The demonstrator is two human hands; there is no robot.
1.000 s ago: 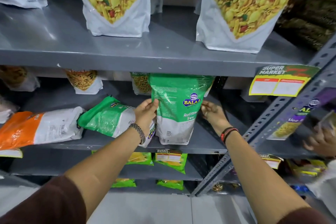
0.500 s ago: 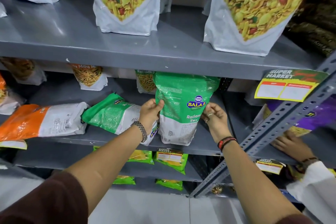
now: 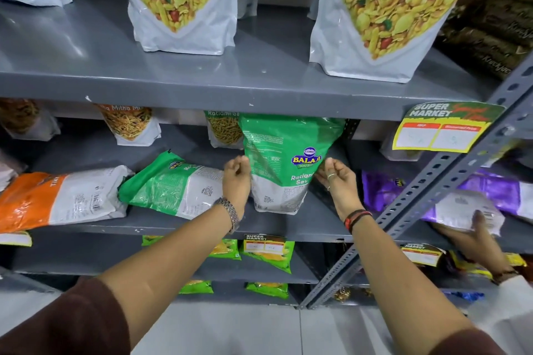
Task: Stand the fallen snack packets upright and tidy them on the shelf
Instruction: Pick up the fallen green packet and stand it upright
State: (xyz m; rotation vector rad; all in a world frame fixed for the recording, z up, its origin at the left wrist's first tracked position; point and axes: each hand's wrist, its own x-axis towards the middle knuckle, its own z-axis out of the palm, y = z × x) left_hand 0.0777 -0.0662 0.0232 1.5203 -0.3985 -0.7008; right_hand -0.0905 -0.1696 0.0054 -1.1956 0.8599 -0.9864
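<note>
A green Balaji Ratlami Sev packet [image 3: 288, 164] stands upright on the middle grey shelf [image 3: 288, 228]. My left hand [image 3: 238, 181] pinches its left edge and my right hand [image 3: 337, 181] pinches its right edge, fingers curled. To the left a second green packet [image 3: 170, 184] lies fallen, partly behind my left hand. Further left an orange and white packet [image 3: 57, 199] lies flat. Behind them, small packets stand upright at the back of the shelf.
Large white mixture bags [image 3: 178, 3] stand on the shelf above. A slanted grey metal upright [image 3: 432, 181] with a price label [image 3: 444, 127] borders the right. Beyond it another person's hand [image 3: 473, 236] holds a purple and white packet [image 3: 461, 207]. Green packets hang below.
The green packet now stands straighter and a little further back. My hands have loosened to its side edges. The other person's hand has moved up to a purple packet.
</note>
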